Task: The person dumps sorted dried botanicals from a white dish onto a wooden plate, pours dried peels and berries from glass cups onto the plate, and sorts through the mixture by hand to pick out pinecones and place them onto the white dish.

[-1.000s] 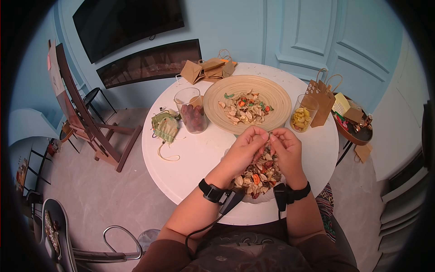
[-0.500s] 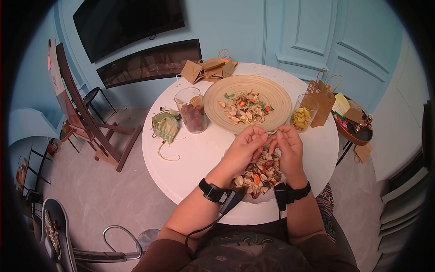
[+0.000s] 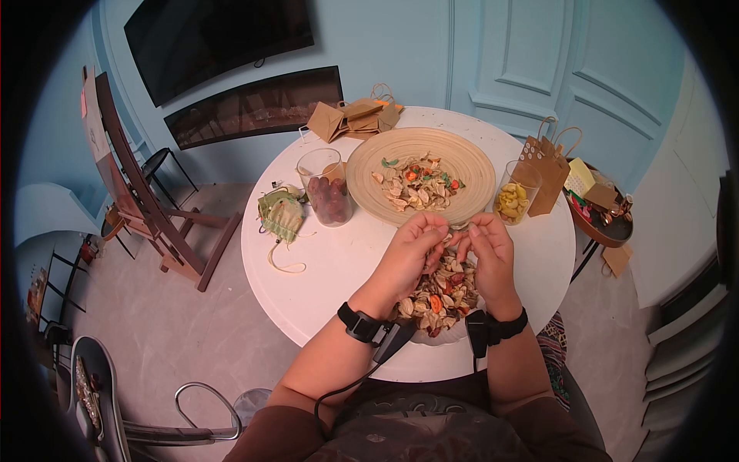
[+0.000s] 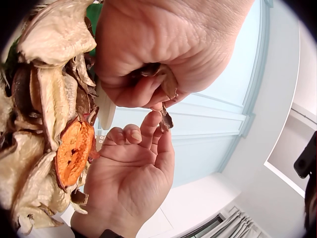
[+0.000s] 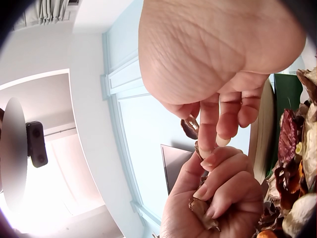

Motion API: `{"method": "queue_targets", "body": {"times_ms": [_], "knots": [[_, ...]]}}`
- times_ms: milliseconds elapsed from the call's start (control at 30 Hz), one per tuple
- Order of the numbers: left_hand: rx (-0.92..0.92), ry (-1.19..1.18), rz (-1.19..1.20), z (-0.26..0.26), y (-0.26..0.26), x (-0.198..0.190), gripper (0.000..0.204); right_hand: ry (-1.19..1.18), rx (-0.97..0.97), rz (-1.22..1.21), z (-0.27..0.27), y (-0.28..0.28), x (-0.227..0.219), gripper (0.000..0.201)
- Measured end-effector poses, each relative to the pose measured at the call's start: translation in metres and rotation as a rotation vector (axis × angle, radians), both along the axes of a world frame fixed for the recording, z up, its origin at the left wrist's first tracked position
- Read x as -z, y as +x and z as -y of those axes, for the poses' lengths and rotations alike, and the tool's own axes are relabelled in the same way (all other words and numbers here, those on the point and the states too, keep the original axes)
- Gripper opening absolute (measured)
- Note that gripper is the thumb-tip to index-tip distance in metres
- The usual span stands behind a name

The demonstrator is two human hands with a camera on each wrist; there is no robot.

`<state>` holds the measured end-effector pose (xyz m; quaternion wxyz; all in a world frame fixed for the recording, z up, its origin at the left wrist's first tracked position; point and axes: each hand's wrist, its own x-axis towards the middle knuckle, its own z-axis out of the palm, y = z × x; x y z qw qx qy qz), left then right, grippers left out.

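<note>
In the head view my left hand (image 3: 412, 250) and right hand (image 3: 493, 250) meet at the fingertips above a heap of dried petals and orange slices (image 3: 435, 304) in a scalloped bowl. A crinkled beige dried petal (image 5: 204, 213) is tucked under the curled fingers of my left hand. Between right thumb and fingers I pinch a small dark brown dried piece (image 4: 166, 120); left fingertips come right up to it. One orange slice (image 4: 74, 152) lies among the petals beside the hands.
Beyond the hands, a round wooden plate (image 3: 362, 189) bears more dried petals. A cup of dark red fruits (image 3: 329, 202) and a green pouch (image 3: 283, 215) stand left; a cup of yellow pieces (image 3: 512, 202) and paper bags (image 3: 546, 177) stand right. More paper bags (image 3: 354, 119) lie behind.
Both hands first shifted slightly to the right at the fingertips; then the left hand drew a little back left. The gap between the hands has widened slightly.
</note>
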<state>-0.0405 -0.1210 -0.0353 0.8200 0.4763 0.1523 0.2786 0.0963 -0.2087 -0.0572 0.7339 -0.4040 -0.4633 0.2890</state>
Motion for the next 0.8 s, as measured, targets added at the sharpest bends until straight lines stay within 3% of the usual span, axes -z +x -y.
{"method": "queue_targets", "body": {"times_ms": [800], "knots": [[0.039,0.138,0.021,-0.002,0.001,0.005,0.011,-0.039,0.043,0.031,-0.002,-0.002,0.000,0.009]]}}
